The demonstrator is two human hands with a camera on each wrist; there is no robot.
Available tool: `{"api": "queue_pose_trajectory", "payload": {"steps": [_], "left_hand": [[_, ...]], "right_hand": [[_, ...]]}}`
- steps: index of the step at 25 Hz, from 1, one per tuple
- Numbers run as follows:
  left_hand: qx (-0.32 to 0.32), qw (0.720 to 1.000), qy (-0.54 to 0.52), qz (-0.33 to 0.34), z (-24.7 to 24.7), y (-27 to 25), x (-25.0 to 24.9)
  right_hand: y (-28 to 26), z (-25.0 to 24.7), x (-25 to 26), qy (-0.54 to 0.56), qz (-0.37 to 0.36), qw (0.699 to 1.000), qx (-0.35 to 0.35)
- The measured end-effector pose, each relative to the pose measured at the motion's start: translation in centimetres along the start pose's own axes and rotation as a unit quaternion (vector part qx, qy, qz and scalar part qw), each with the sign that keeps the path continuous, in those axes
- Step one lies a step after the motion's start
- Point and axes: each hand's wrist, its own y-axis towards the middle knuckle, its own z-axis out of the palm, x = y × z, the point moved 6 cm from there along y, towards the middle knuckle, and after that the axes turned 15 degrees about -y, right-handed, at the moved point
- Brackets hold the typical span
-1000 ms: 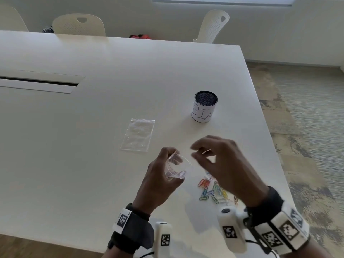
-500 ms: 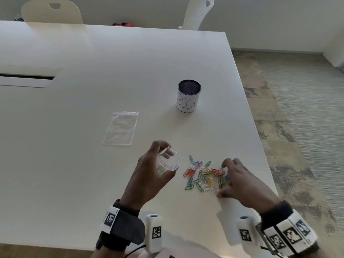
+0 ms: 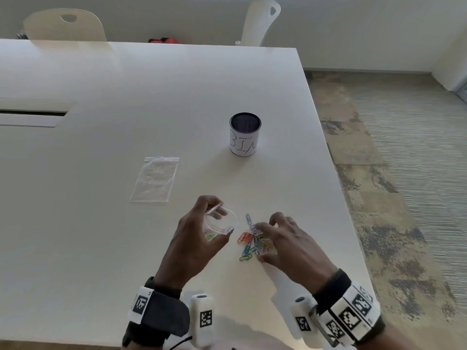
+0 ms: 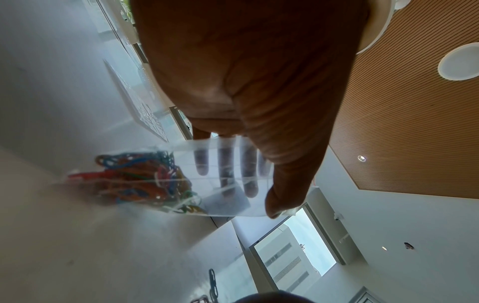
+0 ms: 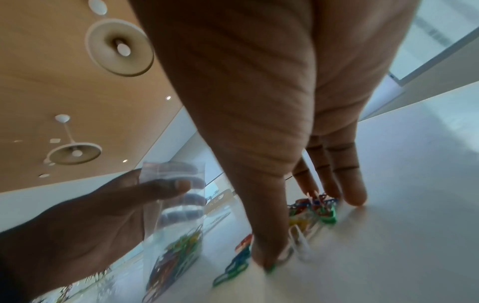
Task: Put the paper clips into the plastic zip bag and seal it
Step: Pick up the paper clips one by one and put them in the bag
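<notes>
Nearest, the left hand [image 3: 194, 238] pinches an open zip bag [image 3: 219, 224] holding coloured clips, the right hand [image 3: 285, 238] gathers loose paper clips [image 3: 249, 245] with curled fingers, and beyond stand a spare bag [image 3: 154, 179] and a mesh cup [image 3: 244, 134] lettered "BIN".

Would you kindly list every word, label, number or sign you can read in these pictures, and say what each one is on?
"BIN": handwritten on the white label round the black mesh cup on the table.
Square black-and-white code tags on the wrist bands and wrist cameras: patterns only, no readable text.
The zip bag in the left hand and the spare zip bag: no print visible.
</notes>
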Motion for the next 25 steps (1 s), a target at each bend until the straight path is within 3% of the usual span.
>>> {"api": "queue_pose_trajectory", "payload": {"steps": [12,16,18,22,25], "left_hand": [[-0.012,1.000,-0.005,-0.001,-0.6,-0.1,-0.1],[-0.010,1.000,-0.003,-0.002,-0.6,-0.1,-0.2],[-0.008,1.000,-0.004,0.000,-0.6,-0.2,-0.2],[-0.001,1.000,-0.007,0.004,-0.4,-0.2,-0.2],[0.002,1.000,-0.009,0.003,-0.4,-0.1,-0.2]], "right_hand": [[1.8,-0.4,0.2,0.005,-0.019,0.996,-0.083],[2.4,-1.4,-1.7,0.089,0.009,0.990,-0.110],[2.3,-2.5,-2.7,0.197,0.031,0.973,-0.114],[1.7,-5.6,-2.6,0.425,0.038,0.897,-0.116],[1.5,-8.5,0.5,0.453,-0.021,0.880,-0.138]]}}
